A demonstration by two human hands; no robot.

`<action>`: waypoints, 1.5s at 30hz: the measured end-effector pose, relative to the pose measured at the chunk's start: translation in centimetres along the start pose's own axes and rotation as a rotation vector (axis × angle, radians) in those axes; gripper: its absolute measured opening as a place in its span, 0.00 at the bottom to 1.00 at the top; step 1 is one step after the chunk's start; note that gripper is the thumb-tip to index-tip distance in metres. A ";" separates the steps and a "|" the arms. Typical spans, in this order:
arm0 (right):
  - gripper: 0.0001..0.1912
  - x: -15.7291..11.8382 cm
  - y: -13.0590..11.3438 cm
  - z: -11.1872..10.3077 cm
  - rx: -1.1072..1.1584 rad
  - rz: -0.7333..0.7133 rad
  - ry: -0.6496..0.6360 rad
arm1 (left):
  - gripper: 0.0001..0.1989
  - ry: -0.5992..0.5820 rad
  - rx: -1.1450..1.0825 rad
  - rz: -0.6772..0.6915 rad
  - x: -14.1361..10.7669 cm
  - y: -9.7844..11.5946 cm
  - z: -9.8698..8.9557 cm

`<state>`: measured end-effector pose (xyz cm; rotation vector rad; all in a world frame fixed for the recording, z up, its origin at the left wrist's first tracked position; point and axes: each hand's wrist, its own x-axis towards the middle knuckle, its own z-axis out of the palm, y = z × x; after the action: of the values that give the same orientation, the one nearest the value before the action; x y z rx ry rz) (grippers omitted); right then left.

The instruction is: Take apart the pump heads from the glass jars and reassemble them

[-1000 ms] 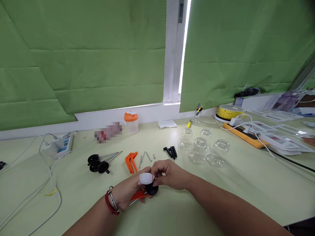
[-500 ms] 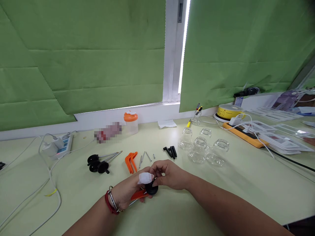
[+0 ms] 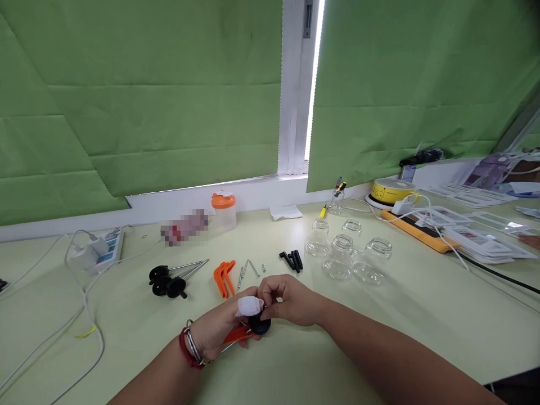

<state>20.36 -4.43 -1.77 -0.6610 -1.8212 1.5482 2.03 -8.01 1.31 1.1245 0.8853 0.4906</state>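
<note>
Near the table's front, my left hand (image 3: 215,329), its thumb wrapped in white, is closed around a black round lid (image 3: 261,325). An orange handle (image 3: 237,334) lies against that lid in the same grip, and a thin metal rod (image 3: 228,347) sticks out below. My right hand (image 3: 293,301) pinches at the lid's top edge with thumb and bent fingers; whether a small part sits between the fingertips is hidden. Just beyond the hands are loose orange handles (image 3: 223,278), several screws (image 3: 245,270), small nuts (image 3: 264,268) and black plastic pegs (image 3: 292,261).
Several black lids with metal rods (image 3: 175,286) lie to the left. Clear glass jars (image 3: 338,261) stand at the right. Farther back are an orange-lidded cup (image 3: 224,214), folded paper (image 3: 286,212) and an orange power strip (image 3: 417,230). White cables (image 3: 86,287) cross the left side.
Almost nothing differs. The whole view has shifted very slightly, while both hands keep the same hold on the black lid and orange handle.
</note>
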 end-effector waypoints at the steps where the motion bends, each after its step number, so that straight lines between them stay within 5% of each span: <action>1: 0.12 0.0 0.0 0.0 0.003 0.000 0.000 | 0.15 -0.004 -0.004 -0.001 0.0 0.0 0.0; 45: 0.14 0.0 0.9 -0.1 0.094 0.035 -0.053 | 0.18 0.052 -0.028 -0.021 0.0 -0.1 0.1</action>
<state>20.40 -4.23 -2.69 -0.6167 -1.7719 1.6779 2.10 -8.08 1.20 1.0796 0.9315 0.5155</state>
